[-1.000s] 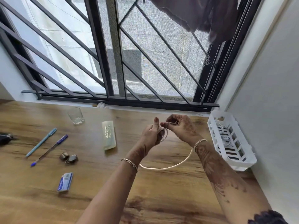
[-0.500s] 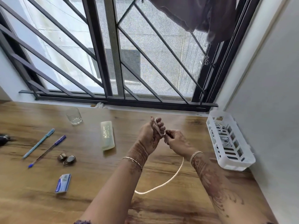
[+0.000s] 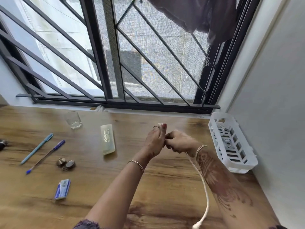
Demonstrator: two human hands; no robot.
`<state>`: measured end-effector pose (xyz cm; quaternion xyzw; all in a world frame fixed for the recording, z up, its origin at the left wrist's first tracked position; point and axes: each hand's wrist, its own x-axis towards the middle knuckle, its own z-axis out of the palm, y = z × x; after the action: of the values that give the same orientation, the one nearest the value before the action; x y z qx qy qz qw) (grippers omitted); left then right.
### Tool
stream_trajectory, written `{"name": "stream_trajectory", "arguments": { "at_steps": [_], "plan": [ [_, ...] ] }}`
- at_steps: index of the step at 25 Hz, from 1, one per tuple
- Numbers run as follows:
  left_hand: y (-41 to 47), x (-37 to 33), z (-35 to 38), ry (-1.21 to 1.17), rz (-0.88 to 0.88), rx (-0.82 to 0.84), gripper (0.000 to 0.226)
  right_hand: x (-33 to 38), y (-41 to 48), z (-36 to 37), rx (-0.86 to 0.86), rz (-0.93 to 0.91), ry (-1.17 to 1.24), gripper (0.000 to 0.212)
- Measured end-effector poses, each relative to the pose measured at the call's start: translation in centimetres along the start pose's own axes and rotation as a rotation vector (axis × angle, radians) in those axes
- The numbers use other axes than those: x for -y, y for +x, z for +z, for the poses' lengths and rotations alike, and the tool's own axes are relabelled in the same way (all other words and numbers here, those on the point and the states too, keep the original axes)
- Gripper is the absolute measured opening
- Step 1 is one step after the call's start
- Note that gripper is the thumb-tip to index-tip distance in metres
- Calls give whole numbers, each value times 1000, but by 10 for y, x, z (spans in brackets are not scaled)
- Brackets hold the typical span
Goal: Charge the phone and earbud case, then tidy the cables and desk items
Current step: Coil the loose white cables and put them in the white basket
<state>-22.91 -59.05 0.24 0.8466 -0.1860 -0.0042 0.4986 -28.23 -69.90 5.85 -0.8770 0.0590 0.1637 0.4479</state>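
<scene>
My left hand point(image 3: 154, 140) is raised above the middle of the wooden desk point(image 3: 165, 187) with turns of a white cable point(image 3: 203, 184) wound round its fingers. My right hand point(image 3: 179, 142) touches it from the right and pinches the cable close to the coil. The loose end trails down under my right forearm, and its white plug point(image 3: 196, 226) lies near the desk's front edge. A white slotted basket point(image 3: 247, 160) stands at the right by the wall, with white cables point(image 3: 227, 141) inside.
Left of my hands lie a pale rectangular case point(image 3: 108, 141), a drinking glass point(image 3: 73, 120), two pens point(image 3: 41, 150), two small metal pieces point(image 3: 66, 164) and a blue-and-white box point(image 3: 62, 189). A dark object point(image 3: 2, 144) shows at the left edge. The barred window point(image 3: 105, 52) runs behind.
The loose loop of cable has shortened and swung from the middle of the desk to the right, under my right forearm. My right hand came down against the left.
</scene>
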Motion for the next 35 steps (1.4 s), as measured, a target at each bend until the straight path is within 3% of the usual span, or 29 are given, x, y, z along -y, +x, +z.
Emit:
{"name": "stream_trajectory", "arguments": {
  "at_steps": [3,6,8,13,15,18,22,27,31,35],
  "plan": [
    [-3,8,-8,124,-11,51,56,-2,7,-6,-56,12,57,25],
    [-1,17,-17,151,-37,50,66,-7,16,-14,-136,55,299,34],
    [0,14,-19,-54,-110,66,65,-12,23,-17,-180,68,432,35],
    [7,-12,-21,-859,-387,160,53,-14,39,-4,-231,54,765,33],
    [9,-14,-23,-1055,-451,262,55,-14,45,-1,-285,50,750,34],
    [12,-15,-22,-1216,-532,277,56,-13,48,3,-381,49,648,36],
    [18,-19,-25,-1405,-506,132,49,-11,40,11,-412,-28,143,38],
    [23,-18,-25,-1213,-432,-36,37,0,27,14,-194,-26,-162,29],
    [22,0,-21,-731,-322,-78,33,11,16,5,-59,-61,-244,26],
    [17,21,-18,-366,-180,44,67,16,13,-7,-56,-123,-194,23]
  ]
}}
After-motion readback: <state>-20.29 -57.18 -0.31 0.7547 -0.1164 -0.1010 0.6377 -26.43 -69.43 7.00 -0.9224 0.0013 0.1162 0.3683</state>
